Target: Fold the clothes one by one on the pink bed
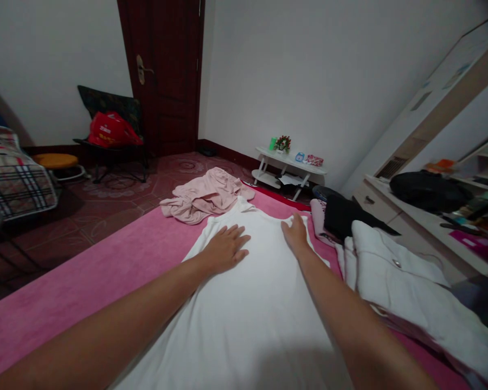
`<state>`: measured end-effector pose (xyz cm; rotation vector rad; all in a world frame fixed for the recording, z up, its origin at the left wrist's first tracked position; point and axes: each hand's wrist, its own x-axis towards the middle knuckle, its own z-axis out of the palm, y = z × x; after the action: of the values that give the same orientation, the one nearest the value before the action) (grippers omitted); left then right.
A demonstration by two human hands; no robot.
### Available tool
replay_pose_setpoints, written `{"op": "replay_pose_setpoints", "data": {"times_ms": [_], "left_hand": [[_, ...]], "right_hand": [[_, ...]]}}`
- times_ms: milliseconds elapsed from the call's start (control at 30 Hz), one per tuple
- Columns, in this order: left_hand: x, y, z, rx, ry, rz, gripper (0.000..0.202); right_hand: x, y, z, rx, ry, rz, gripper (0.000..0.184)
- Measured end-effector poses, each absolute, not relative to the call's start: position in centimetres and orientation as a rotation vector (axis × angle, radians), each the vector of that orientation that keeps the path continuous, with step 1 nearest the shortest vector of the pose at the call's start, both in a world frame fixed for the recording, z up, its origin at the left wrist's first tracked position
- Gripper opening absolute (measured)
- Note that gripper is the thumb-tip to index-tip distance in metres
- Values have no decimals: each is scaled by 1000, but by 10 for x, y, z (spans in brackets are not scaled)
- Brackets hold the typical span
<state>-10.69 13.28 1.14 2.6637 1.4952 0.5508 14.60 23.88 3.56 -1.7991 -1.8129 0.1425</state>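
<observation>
A white sleeveless top [260, 303] lies spread on the pink bed cover [117, 265], its neck end away from me. My left hand [226, 248] rests flat on its upper left part, fingers spread and palm down. At the upper right shoulder edge of the top is my right hand [296, 234], thumb and forefinger apart; its other fingers are mostly hidden. Just beyond the neckline sits a crumpled pale pink garment [209, 195].
Folded white clothes [402, 271] and a black garment [350, 216] lie along the right side. Past the bed stands a small white table [288, 158]. A drawer unit [374, 200] is at right. A red bag [113, 130] sits on a folding chair near the door [166, 70].
</observation>
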Motion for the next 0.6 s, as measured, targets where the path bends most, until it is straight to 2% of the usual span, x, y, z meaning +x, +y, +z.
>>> {"op": "replay_pose_setpoints", "data": {"times_ms": [167,433,467,567,600], "left_hand": [[-106,132,11,2672,1504,569,50],[-108,134,11,2685,1482,575,51],[-108,135,10,2688,1477,577,50],[-111,135,10,2691,1461,582,50],[-112,136,10,2691,1457,588,49]], "right_hand": [[99,225,35,-1526,-2169,131,20],[31,253,38,-1348,-2416,253,18],[27,260,41,-1354,-2419,267,24],[21,278,50,-1415,-2341,265,63],[22,281,52,-1442,-2275,251,70]]}}
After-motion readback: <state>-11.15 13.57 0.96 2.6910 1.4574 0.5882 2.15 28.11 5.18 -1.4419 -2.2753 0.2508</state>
